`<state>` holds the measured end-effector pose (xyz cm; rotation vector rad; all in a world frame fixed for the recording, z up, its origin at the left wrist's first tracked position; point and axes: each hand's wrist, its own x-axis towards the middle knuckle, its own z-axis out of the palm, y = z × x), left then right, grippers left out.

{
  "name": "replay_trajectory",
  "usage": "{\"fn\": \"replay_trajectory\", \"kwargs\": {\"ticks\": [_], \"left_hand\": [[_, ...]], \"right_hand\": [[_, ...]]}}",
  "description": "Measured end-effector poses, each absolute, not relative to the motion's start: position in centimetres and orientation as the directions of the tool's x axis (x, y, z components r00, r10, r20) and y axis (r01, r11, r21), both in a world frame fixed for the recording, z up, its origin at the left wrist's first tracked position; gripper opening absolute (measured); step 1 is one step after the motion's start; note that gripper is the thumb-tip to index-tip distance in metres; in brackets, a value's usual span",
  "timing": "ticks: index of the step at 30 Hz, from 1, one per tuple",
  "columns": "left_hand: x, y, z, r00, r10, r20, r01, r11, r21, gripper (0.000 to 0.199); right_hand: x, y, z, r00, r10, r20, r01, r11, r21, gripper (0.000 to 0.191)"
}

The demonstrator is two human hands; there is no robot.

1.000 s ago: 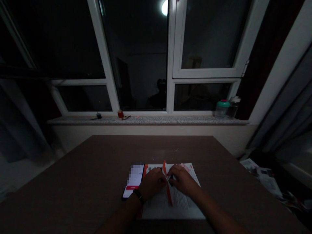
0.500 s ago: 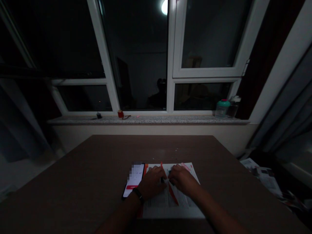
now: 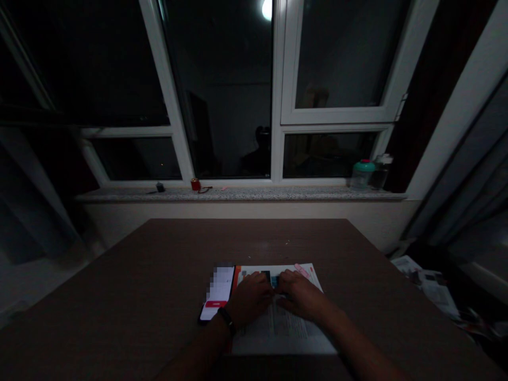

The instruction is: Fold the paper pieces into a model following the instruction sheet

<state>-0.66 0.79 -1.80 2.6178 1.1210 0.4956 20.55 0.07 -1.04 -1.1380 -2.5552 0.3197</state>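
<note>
My left hand (image 3: pixel 251 297), with a dark band (image 3: pixel 226 319) on its wrist, is over a printed sheet or booklet (image 3: pixel 283 344) with a red-orange left edge. Close beside it is my right hand (image 3: pixel 300 297); the fingertips of both nearly meet above the middle of the page. The fingers of both hands are curled and closed, and whatever they hold is hidden beneath them. A small pink object (image 3: pixel 301 271) lies at the page's upper right. To the left is a phone (image 3: pixel 219 291) with its screen lit, partly overlapped by my left wrist.
The page lies on a dark brown table (image 3: pixel 166 264) with a few tiny scraps (image 3: pixel 288 242) further back. On the stone windowsill (image 3: pixel 254 194) stand a red jar (image 3: pixel 196 184), a small dark bottle (image 3: pixel 160 187) and a teal-lidded container (image 3: pixel 363 174). Papers (image 3: pixel 436 296) are piled at right.
The red-orange strip that stuck out above and below my hands is out of sight now. Both hands have drawn in over the page's middle, fingertips closer together.
</note>
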Motion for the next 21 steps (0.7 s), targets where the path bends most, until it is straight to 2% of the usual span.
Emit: {"fn": "replay_trajectory", "kwargs": {"ticks": [7,16,21], "left_hand": [[-0.55,0.74,-1.7,0.642,0.728,0.24,0.631,-0.68,0.373,0.011],[-0.72,1.13,-2.39,0.642,0.724,0.252,0.626,-0.685,0.372,0.008],[-0.54,0.9,-2.39,0.625,0.732,0.271,0.63,-0.678,0.378,0.008]], "right_hand": [[20.44,0.05,-1.4,-0.607,0.762,0.225,0.653,0.64,-0.404,0.015],[20.01,-0.15,-1.53,-0.59,0.774,0.23,0.634,0.62,-0.463,0.022],[19.69,-0.25,-1.62,-0.558,0.795,0.238,0.658,0.599,-0.457,0.018]]}}
